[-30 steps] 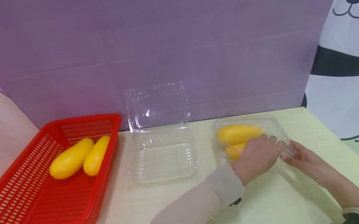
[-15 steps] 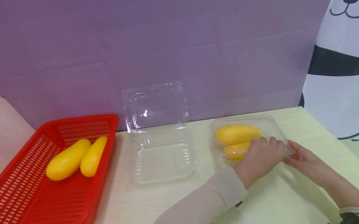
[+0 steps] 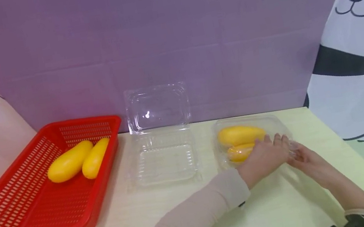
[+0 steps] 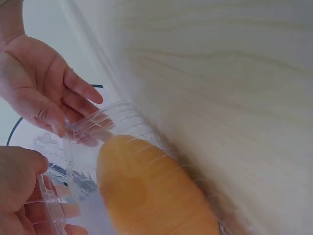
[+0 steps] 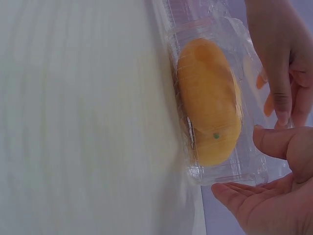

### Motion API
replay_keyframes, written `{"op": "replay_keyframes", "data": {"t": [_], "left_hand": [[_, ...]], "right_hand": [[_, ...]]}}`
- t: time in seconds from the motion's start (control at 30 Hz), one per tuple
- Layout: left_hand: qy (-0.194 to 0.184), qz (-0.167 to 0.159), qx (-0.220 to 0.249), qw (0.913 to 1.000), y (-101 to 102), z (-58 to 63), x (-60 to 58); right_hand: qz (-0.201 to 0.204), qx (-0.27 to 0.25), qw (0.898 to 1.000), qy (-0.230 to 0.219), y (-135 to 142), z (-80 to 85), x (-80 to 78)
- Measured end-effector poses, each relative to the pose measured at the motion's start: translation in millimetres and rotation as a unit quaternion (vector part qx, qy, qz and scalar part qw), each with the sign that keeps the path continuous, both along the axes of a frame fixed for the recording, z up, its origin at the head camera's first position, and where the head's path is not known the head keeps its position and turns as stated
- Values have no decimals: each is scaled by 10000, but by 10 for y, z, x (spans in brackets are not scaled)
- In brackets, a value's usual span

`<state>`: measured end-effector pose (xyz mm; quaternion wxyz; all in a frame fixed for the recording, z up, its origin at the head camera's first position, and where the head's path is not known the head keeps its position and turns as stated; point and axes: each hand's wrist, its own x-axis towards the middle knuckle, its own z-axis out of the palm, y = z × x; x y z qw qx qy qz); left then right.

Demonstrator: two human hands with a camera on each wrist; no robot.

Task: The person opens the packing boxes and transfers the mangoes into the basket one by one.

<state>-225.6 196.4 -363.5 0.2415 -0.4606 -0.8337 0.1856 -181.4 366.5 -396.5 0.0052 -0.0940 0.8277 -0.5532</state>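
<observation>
Partly between fingers point(image 5: 235, 197), clear box point(image 3: 273, 125)

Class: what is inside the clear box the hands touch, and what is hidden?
Two yellow oblong items lie inside the clear box. In the head view, the left hand covers the nearer one's right end; what lies beneath them cannot be seen.

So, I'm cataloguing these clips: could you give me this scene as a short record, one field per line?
Left side: red perforated plastic basket holding two smooth, elongated yellow pieces of produce
Middle: clear rectangular plastic clamshell, lid raised
Right side: second clear plastic clamshell, two similar yellow pieces inside
Left hand: at the second clamshell's near right end; exact hold unclear
Right hand: thumb and fingers hold the second clamshell's near right corner
Latching of second clamshell: cannot tell
</observation>
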Motion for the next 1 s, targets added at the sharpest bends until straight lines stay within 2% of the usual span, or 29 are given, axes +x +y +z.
{"op": "replay_keyframes", "data": {"t": [0.07,0.23,0.43,0.53,0.83,1.0], "left_hand": [[-212,-37,19,9998,-2,16,1],[-652,-91,80,9978,-27,8,-2],[-1409,344,120,9893,-107,37,-35],[-1432,461,179,9885,-204,63,-48],[-1777,224,364,9831,-540,177,-99],[-1512,158,441,9874,-652,230,-121]], "right_hand": [[-43,36,9999,-100,0,9,4],[-382,690,9943,-715,-22,58,10],[-538,910,9899,-944,-52,78,-5],[-589,895,9900,-913,-60,79,-4],[-594,1055,9872,-1039,-71,104,14],[-573,1018,9872,-1086,-76,117,17]]}}
